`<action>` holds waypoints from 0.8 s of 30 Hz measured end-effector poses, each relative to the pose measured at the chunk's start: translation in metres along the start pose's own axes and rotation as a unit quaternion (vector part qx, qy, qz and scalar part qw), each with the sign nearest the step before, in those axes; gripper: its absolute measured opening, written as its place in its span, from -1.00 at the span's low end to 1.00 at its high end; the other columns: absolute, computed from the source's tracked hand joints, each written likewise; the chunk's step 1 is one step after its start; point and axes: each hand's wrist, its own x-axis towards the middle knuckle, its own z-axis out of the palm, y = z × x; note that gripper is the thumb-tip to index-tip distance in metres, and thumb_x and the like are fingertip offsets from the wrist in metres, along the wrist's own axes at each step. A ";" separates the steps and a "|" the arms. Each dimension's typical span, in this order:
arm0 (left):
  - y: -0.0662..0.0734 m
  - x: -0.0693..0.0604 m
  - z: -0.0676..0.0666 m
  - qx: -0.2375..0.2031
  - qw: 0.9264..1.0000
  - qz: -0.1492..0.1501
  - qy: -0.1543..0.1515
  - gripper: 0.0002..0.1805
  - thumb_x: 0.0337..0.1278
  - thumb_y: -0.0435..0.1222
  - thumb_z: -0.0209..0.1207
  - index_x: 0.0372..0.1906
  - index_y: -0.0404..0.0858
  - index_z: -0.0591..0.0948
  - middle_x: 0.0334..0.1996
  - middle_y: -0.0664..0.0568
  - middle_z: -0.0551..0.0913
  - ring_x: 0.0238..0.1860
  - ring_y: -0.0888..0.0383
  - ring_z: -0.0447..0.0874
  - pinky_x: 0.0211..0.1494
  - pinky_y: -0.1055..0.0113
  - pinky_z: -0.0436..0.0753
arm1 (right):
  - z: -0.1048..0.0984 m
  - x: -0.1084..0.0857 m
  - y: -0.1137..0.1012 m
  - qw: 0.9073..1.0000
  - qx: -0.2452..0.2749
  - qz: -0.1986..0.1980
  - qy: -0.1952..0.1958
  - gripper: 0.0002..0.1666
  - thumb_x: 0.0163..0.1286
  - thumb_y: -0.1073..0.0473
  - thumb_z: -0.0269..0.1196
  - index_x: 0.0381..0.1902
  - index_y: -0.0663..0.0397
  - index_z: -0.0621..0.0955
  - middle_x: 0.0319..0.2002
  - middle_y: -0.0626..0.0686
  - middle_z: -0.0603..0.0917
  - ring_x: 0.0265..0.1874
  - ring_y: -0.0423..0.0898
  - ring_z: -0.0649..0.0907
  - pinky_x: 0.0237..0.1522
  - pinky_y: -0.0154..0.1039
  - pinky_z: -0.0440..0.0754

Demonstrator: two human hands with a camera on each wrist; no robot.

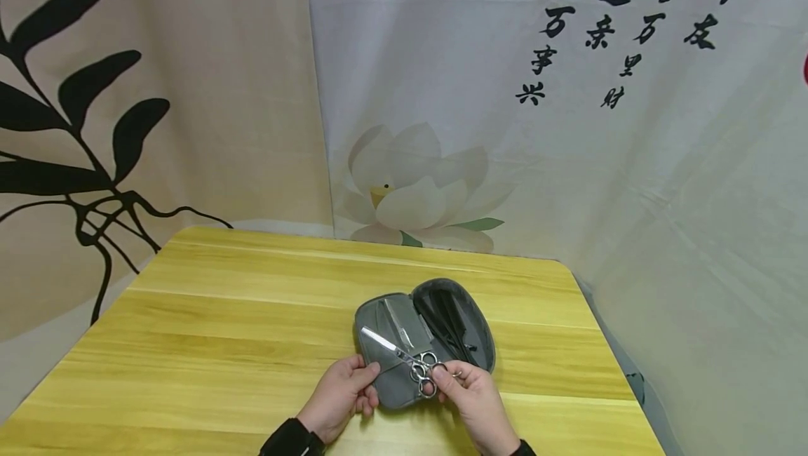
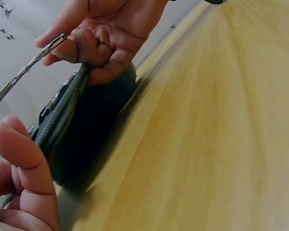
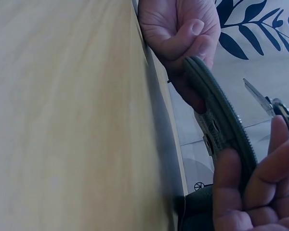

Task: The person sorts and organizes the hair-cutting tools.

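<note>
An unzipped grey case [image 1: 394,391] lies spread open near the table's front edge. My left hand [image 1: 341,393] pinches its left side, thumb on top and fingers beneath. Between the thumb and fingers of my right hand [image 1: 473,400] are silver scissors [image 1: 388,344], gripped by the finger rings, with the blades pointing up and left above the case. Several rings overlap, so I cannot tell whether one pair or two is held. In the right wrist view, the lower fingers [image 3: 226,178] of that hand also touch the zipped rim [image 3: 221,110] of the case.
A flat pale item [image 1: 404,323] sits in the case's left half. Black items [image 1: 445,319] fill the right half, their kind unclear. Beneath is a yellow wood-grain table [image 1: 252,316]. Printed cloth hangings [image 1: 429,56] stand behind it and along both sides.
</note>
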 end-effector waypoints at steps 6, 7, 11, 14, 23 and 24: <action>-0.003 0.000 0.003 -0.009 0.999 0.028 0.012 -0.77 0.65 -0.27 0.10 -0.16 -0.25 0.31 -0.61 0.11 0.59 -0.59 0.29 0.56 -0.49 0.48 0.62 | -0.001 0.000 0.001 1.000 -0.001 -0.001 0.001 -0.84 0.60 0.23 0.27 -0.25 0.04 0.72 -0.40 -0.16 0.84 -0.43 -0.35 0.64 -0.31 -0.45 0.58; -0.004 0.000 0.003 -0.015 0.999 0.032 0.014 -0.77 0.65 -0.27 0.10 -0.18 -0.23 0.31 -0.60 0.11 0.59 -0.58 0.29 0.57 -0.48 0.47 0.62 | -0.001 0.000 0.001 1.000 -0.002 -0.002 0.003 -0.84 0.60 0.23 0.27 -0.26 0.04 0.72 -0.40 -0.16 0.84 -0.43 -0.35 0.64 -0.32 -0.45 0.58; -0.005 0.001 0.003 -0.032 0.998 0.042 0.023 -0.76 0.67 -0.26 0.09 -0.22 -0.22 0.34 -0.58 0.10 0.61 -0.54 0.28 0.61 -0.42 0.45 0.67 | -0.001 0.000 0.000 1.000 -0.002 -0.004 0.012 -0.83 0.61 0.23 0.25 -0.26 0.06 0.70 -0.42 -0.16 0.83 -0.45 -0.34 0.64 -0.29 -0.42 0.61; -0.005 0.002 0.003 -0.038 0.998 0.040 0.028 -0.78 0.67 -0.26 0.09 -0.20 -0.23 0.36 -0.55 0.08 0.63 -0.49 0.26 0.66 -0.37 0.42 0.71 | -0.001 0.000 0.000 1.000 -0.001 -0.005 0.025 -0.82 0.60 0.23 0.26 -0.28 0.07 0.70 -0.43 -0.16 0.82 -0.44 -0.32 0.65 -0.27 -0.41 0.63; -0.006 0.002 0.002 -0.051 0.998 0.036 0.022 -0.86 0.69 -0.29 0.02 -0.06 -0.30 0.39 -0.48 0.05 0.64 -0.44 0.23 0.69 -0.30 0.40 0.75 | 0.003 0.000 -0.002 0.992 0.017 0.022 0.123 -0.77 0.52 0.12 0.35 -0.40 -0.02 0.66 -0.54 -0.14 0.75 -0.50 -0.28 0.65 -0.40 -0.39 0.53; -0.006 0.002 0.002 -0.054 0.998 0.036 0.023 -0.86 0.70 -0.29 0.01 -0.07 -0.30 0.39 -0.49 0.05 0.64 -0.44 0.23 0.69 -0.30 0.40 0.75 | 0.002 0.000 -0.002 0.991 0.017 0.024 0.132 -0.77 0.51 0.11 0.36 -0.40 -0.02 0.66 -0.54 -0.14 0.74 -0.51 -0.28 0.65 -0.42 -0.39 0.52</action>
